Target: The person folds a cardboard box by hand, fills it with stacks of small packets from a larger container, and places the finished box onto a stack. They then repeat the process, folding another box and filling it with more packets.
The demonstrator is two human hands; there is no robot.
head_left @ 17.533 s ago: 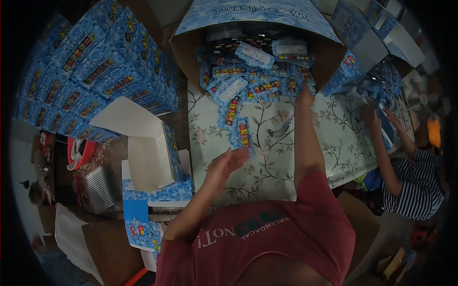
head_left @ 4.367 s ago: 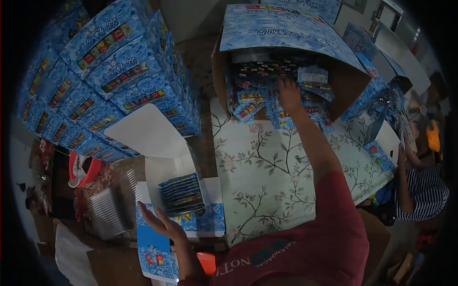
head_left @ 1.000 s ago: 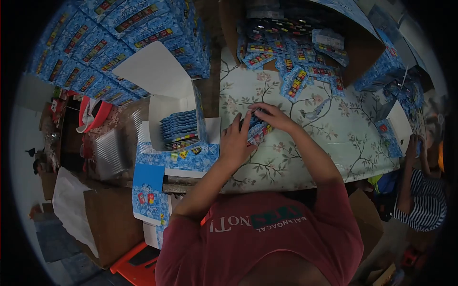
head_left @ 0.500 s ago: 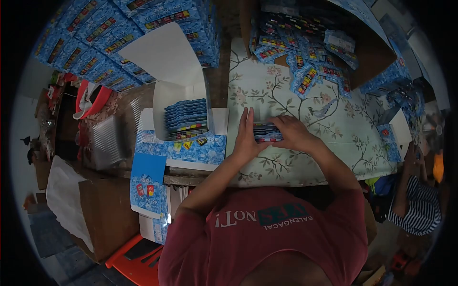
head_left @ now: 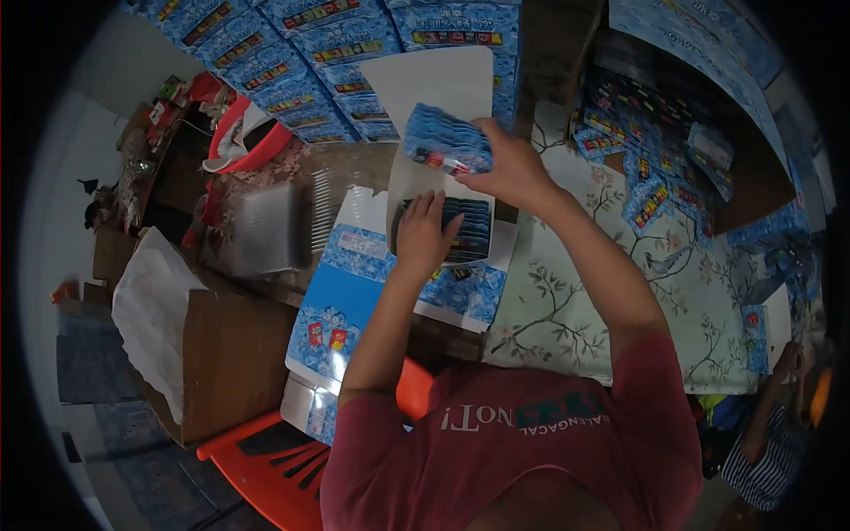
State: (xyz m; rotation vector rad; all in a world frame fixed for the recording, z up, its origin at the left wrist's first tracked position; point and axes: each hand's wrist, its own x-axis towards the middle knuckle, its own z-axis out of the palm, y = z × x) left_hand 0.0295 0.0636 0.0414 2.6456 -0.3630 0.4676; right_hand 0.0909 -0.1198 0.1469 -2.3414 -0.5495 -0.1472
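Observation:
My right hand [head_left: 513,166] grips a stack of blue sachets [head_left: 443,140], held tilted above the open white box [head_left: 409,181]. The box's white lid [head_left: 434,75] stands raised behind the stack. My left hand [head_left: 425,232] reaches into the box with its fingers apart, resting against the row of sachets [head_left: 472,228] inside. Beneath the box lie flat blue-and-white printed cartons [head_left: 354,252].
Stacked blue boxes [head_left: 328,53] stand at the back. At the right, a large carton [head_left: 753,190] spills loose sachets [head_left: 651,195] onto the floral cloth [head_left: 549,310]. Clear plastic trays [head_left: 266,228], a red basin [head_left: 257,146] and a brown box [head_left: 235,354] are at the left. Another person's striped sleeve [head_left: 757,469] shows at far right.
The view has shifted. Both hands have moved left from the floral cloth to the white box. The sachet stack, earlier between both hands, is now raised in my right hand alone.

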